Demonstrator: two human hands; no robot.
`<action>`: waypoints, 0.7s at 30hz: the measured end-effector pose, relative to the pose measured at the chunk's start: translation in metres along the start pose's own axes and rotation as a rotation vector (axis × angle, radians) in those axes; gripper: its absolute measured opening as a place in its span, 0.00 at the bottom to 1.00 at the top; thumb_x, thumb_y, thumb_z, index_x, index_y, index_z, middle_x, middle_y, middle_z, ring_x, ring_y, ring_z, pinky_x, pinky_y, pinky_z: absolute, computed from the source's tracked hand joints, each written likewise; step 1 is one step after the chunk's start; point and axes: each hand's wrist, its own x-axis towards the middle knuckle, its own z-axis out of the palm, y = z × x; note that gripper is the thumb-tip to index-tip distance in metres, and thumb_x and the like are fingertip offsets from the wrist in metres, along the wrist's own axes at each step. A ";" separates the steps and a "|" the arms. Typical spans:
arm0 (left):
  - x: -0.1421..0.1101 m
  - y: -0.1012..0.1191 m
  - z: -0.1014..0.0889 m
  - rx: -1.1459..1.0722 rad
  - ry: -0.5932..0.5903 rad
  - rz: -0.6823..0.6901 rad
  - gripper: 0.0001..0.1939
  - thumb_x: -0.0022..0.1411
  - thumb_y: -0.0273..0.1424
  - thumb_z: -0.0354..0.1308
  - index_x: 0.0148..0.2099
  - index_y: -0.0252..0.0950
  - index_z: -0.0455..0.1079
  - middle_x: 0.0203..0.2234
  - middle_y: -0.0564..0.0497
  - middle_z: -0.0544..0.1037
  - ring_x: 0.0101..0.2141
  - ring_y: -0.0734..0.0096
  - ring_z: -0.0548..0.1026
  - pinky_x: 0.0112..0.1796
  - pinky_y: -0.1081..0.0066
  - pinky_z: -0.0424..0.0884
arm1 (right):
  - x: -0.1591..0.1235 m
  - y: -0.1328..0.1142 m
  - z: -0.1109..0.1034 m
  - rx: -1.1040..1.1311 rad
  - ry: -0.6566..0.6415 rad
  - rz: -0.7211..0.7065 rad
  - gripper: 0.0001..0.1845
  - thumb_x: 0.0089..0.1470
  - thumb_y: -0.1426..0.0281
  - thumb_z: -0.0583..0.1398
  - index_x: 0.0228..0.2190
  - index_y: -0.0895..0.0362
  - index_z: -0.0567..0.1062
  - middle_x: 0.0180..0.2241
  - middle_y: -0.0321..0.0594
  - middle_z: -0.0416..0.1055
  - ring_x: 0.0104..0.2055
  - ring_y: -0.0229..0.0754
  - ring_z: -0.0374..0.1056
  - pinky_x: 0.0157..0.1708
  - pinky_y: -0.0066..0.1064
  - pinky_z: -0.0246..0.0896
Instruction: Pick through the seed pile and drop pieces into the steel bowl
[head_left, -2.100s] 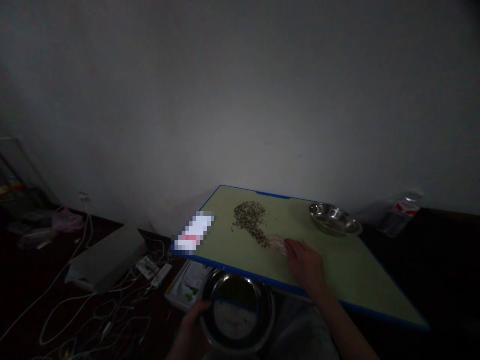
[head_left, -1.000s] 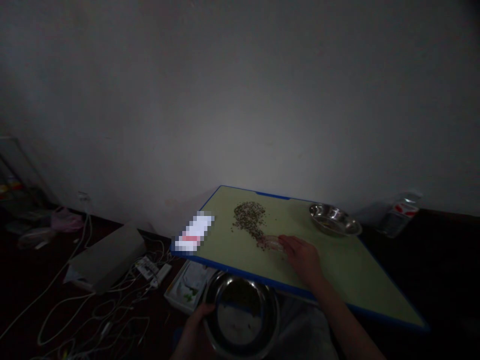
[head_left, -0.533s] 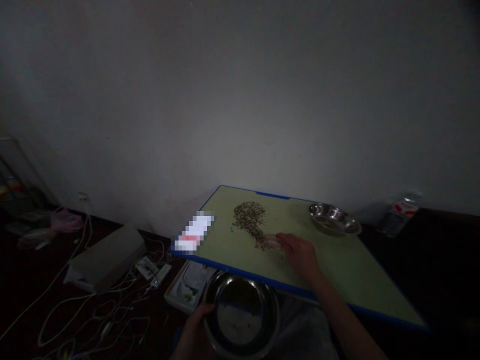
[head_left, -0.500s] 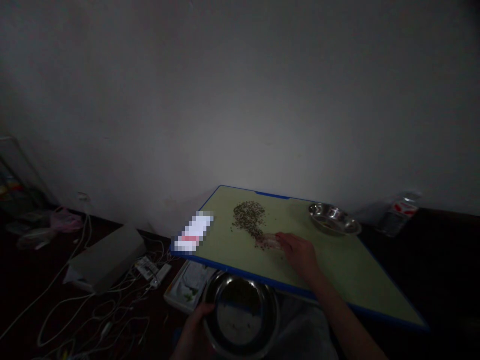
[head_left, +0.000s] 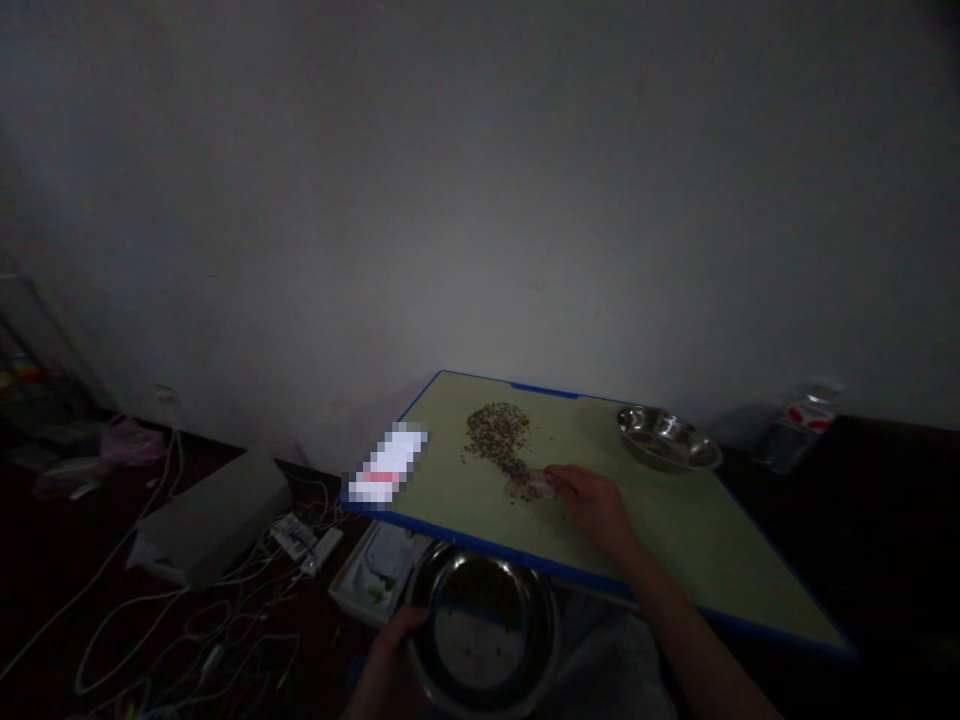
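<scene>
My left hand (head_left: 394,645) grips the left rim of a steel bowl (head_left: 420,665), its thumb over the edge, just below the front of the table. A few small bits lie in that bowl. Above the table my right hand (head_left: 592,500) is closed on a clear plastic scraper-like piece (head_left: 541,484), whose exact kind is hard to make out. The far end of this piece lies over small dark grains (head_left: 514,468) at the near tail of a larger grain pile (head_left: 495,430). A second steel bowl (head_left: 667,440) stands at the table's right back edge.
The pale green tabletop (head_left: 675,540) has a blue rim. A blurred-out bright phone-like rectangle (head_left: 390,465) lies at its left end. Left on the floor are a grey box (head_left: 217,515) and tangled cables (head_left: 225,640). A white tray (head_left: 367,575) sits below; a bottle (head_left: 799,430) stands right.
My right hand has shifted slightly left with the clear piece, which now covers more of the grains at the tail. My left hand and its bowl have stayed in place.
</scene>
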 end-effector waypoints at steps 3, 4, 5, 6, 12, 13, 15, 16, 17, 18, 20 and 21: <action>-0.001 0.001 0.001 0.065 -0.011 0.015 0.07 0.47 0.32 0.62 0.23 0.34 0.76 0.17 0.49 0.81 0.30 0.57 0.79 0.36 0.65 0.68 | 0.000 -0.001 0.000 0.031 -0.005 0.015 0.15 0.57 0.71 0.53 0.37 0.53 0.80 0.36 0.41 0.79 0.35 0.43 0.75 0.36 0.34 0.71; -0.001 0.001 0.002 0.073 -0.020 0.012 0.08 0.48 0.33 0.62 0.23 0.34 0.76 0.18 0.49 0.81 0.30 0.57 0.79 0.35 0.65 0.67 | 0.000 -0.002 0.000 0.036 -0.008 0.018 0.15 0.57 0.72 0.53 0.36 0.53 0.80 0.36 0.41 0.79 0.35 0.43 0.75 0.36 0.34 0.71; -0.002 0.002 0.002 0.079 -0.026 0.009 0.08 0.48 0.33 0.61 0.23 0.34 0.76 0.18 0.49 0.81 0.29 0.58 0.79 0.34 0.66 0.67 | 0.001 -0.002 0.000 0.037 -0.014 0.021 0.15 0.56 0.72 0.53 0.36 0.53 0.80 0.36 0.41 0.79 0.35 0.43 0.75 0.36 0.35 0.71; -0.002 0.002 0.002 0.082 -0.028 0.008 0.08 0.48 0.33 0.61 0.23 0.34 0.76 0.18 0.49 0.81 0.28 0.59 0.79 0.33 0.66 0.67 | 0.001 -0.002 0.000 0.035 -0.023 0.022 0.15 0.56 0.72 0.53 0.36 0.52 0.80 0.36 0.41 0.79 0.35 0.43 0.75 0.36 0.35 0.71; 0.000 0.002 0.001 0.073 -0.045 0.030 0.08 0.48 0.32 0.62 0.21 0.34 0.75 0.16 0.51 0.80 0.23 0.63 0.77 0.30 0.68 0.65 | 0.000 -0.004 0.000 0.024 -0.047 0.024 0.16 0.58 0.70 0.52 0.36 0.54 0.80 0.37 0.42 0.78 0.36 0.43 0.75 0.37 0.34 0.70; 0.001 0.001 0.001 0.067 -0.046 0.028 0.08 0.48 0.32 0.61 0.21 0.34 0.75 0.15 0.51 0.80 0.23 0.63 0.76 0.30 0.68 0.65 | 0.000 -0.004 -0.001 0.026 -0.048 0.024 0.16 0.58 0.70 0.52 0.36 0.54 0.80 0.37 0.42 0.78 0.36 0.43 0.75 0.37 0.34 0.70; 0.002 0.000 0.000 0.060 -0.031 0.024 0.09 0.48 0.32 0.61 0.20 0.34 0.75 0.14 0.51 0.79 0.21 0.65 0.75 0.30 0.68 0.65 | 0.000 -0.004 -0.001 0.029 -0.056 0.020 0.16 0.58 0.69 0.52 0.36 0.55 0.80 0.37 0.42 0.79 0.36 0.43 0.75 0.37 0.34 0.70; 0.002 -0.001 0.000 0.064 -0.019 0.025 0.09 0.48 0.32 0.61 0.20 0.34 0.74 0.14 0.52 0.79 0.20 0.66 0.75 0.30 0.69 0.64 | 0.000 -0.004 -0.001 0.029 -0.060 0.015 0.15 0.58 0.69 0.52 0.36 0.55 0.80 0.36 0.42 0.79 0.35 0.43 0.75 0.37 0.33 0.70; 0.002 -0.001 0.000 0.071 -0.007 0.025 0.09 0.48 0.32 0.61 0.19 0.34 0.74 0.14 0.52 0.78 0.20 0.67 0.74 0.30 0.69 0.65 | 0.000 -0.004 -0.001 0.029 -0.062 0.007 0.15 0.58 0.69 0.52 0.36 0.55 0.80 0.36 0.42 0.79 0.35 0.43 0.75 0.36 0.33 0.70; 0.002 -0.001 0.000 0.077 0.003 0.023 0.09 0.48 0.32 0.61 0.20 0.35 0.74 0.14 0.52 0.78 0.19 0.67 0.74 0.30 0.69 0.65 | -0.001 -0.004 -0.002 0.027 -0.061 -0.002 0.15 0.58 0.69 0.52 0.36 0.54 0.80 0.35 0.41 0.79 0.34 0.42 0.75 0.36 0.32 0.70; 0.001 -0.001 0.000 0.073 0.019 0.014 0.08 0.48 0.32 0.61 0.20 0.35 0.74 0.14 0.52 0.79 0.20 0.67 0.74 0.29 0.69 0.65 | -0.001 -0.005 -0.002 0.013 -0.048 -0.012 0.16 0.57 0.70 0.52 0.36 0.54 0.80 0.35 0.41 0.79 0.34 0.41 0.75 0.36 0.31 0.70; 0.000 0.000 0.001 0.063 0.023 0.010 0.08 0.48 0.32 0.61 0.20 0.35 0.74 0.15 0.52 0.79 0.21 0.67 0.75 0.29 0.69 0.65 | -0.001 -0.006 -0.002 0.001 -0.038 -0.011 0.16 0.57 0.70 0.52 0.36 0.53 0.80 0.35 0.40 0.79 0.34 0.41 0.75 0.36 0.32 0.70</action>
